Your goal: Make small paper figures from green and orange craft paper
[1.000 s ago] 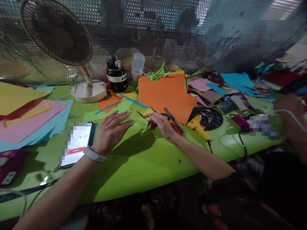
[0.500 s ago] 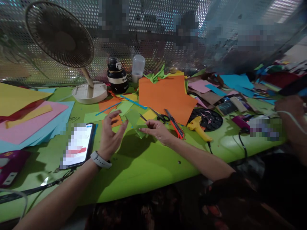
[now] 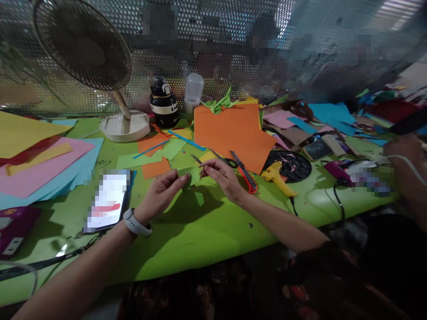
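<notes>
My left hand (image 3: 163,192), with a pale watch strap at the wrist, pinches a small piece of green paper (image 3: 192,174) between thumb and forefinger. A loose-hanging part of that paper shows below the fingertips. My right hand (image 3: 223,178) is closed at the paper's right edge, thumb against fingers. A thin dark pointed tool (image 3: 195,159) juts out past its fingertips; I cannot tell whether the hand grips it or it lies behind. Right of that hand lie black-handled scissors (image 3: 230,162) and a red-orange utility knife (image 3: 247,178).
Orange paper sheets (image 3: 230,133) lie behind my hands. A phone (image 3: 108,200) and coloured sheets (image 3: 56,171) are on the left, below a fan (image 3: 85,49). At right are a yellow glue gun (image 3: 278,180), a black round tray (image 3: 302,166) and another person's arm (image 3: 408,164).
My left hand has moved right and closed from open fingers onto the green paper. My right hand has shifted slightly up, its fingertips now at the paper's right edge.
</notes>
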`<action>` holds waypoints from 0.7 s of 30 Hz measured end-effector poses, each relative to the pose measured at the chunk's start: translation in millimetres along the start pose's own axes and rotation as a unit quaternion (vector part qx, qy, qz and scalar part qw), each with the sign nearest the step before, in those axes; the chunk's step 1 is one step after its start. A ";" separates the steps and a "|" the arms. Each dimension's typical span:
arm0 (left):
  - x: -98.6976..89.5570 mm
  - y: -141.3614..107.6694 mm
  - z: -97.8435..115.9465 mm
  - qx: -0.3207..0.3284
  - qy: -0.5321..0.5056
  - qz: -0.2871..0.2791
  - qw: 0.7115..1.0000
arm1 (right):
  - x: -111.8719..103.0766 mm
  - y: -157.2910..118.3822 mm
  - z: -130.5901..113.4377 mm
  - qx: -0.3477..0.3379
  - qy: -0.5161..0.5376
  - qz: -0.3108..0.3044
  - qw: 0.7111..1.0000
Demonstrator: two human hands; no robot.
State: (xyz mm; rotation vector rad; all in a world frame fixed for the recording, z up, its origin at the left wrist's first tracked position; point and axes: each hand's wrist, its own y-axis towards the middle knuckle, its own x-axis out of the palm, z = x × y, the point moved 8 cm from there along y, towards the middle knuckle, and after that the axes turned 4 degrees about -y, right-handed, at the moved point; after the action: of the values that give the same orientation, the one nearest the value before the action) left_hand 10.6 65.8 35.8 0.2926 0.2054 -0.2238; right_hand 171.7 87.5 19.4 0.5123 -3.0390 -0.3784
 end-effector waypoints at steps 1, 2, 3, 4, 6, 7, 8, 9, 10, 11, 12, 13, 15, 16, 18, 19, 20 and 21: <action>3.4 -1.1 2.6 0.016 0.022 -0.019 0.999 | -2.1 -0.5 -5.9 -0.033 -0.020 0.010 0.999; 6.6 -2.2 5.4 0.036 0.047 -0.034 0.998 | -2.2 -1.5 -12.1 -0.067 -0.048 0.013 0.996; 9.9 -3.4 8.3 0.058 0.074 -0.047 0.994 | -0.7 -3.1 -18.2 -0.101 -0.079 0.013 0.992; 13.1 -4.5 10.6 0.078 0.100 -0.057 0.990 | 1.7 -5.2 -23.9 -0.134 -0.109 0.011 0.985; 17.7 -6.1 14.3 0.115 0.138 -0.065 0.982 | 7.4 -9.2 -32.4 -0.185 -0.152 0.006 0.971; 18.9 -6.6 15.6 0.129 0.146 -0.065 0.979 | 9.5 -10.6 -34.5 -0.199 -0.162 0.005 0.966; 19.3 -7.1 16.9 0.143 0.151 -0.060 0.976 | 10.6 -11.4 -35.5 -0.207 -0.167 0.006 0.964; 19.1 -7.6 18.4 0.155 0.154 -0.054 0.974 | 10.9 -11.8 -35.8 -0.209 -0.167 0.009 0.963; 18.7 -8.2 19.9 0.166 0.156 -0.047 0.972 | 10.7 -12.0 -35.7 -0.210 -0.165 0.012 0.964; 18.3 -8.8 21.1 0.173 0.160 -0.044 0.971 | 10.0 -12.1 -35.7 -0.210 -0.163 0.018 0.964; 17.7 -9.0 21.8 0.174 0.163 -0.042 0.970 | 9.1 -12.1 -35.7 -0.210 -0.161 0.024 0.964; 15.7 -9.1 22.9 0.173 0.163 -0.034 0.971 | 8.2 -12.1 -35.8 -0.210 -0.159 0.029 0.964; 6.3 -9.4 28.6 0.180 0.163 0.013 0.970 | 6.6 -12.0 -36.1 -0.209 -0.156 0.038 0.965; -0.3 -10.1 33.1 0.192 0.166 0.050 0.966 | 5.9 -12.0 -36.5 -0.210 -0.155 0.042 0.965; -10.3 -12.0 41.0 0.215 0.179 0.108 0.954 | 5.5 -12.2 -37.7 -0.213 -0.152 0.045 0.964; -10.9 -11.8 42.4 0.219 0.183 0.111 0.952 | 5.6 -12.4 -38.1 -0.215 -0.151 0.046 0.964; -8.3 -10.5 41.3 0.215 0.181 0.092 0.955 | 6.0 -12.5 -38.2 -0.215 -0.151 0.044 0.964; -4.2 -9.0 38.2 0.205 0.171 0.064 0.962 | 6.8 -12.5 -37.9 -0.213 -0.153 0.040 0.964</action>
State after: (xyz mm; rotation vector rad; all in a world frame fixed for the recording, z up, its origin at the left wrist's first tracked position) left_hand 10.7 46.5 70.2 0.7568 0.4821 -0.0838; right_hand 172.2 65.0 53.0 0.3236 -3.0955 -1.1704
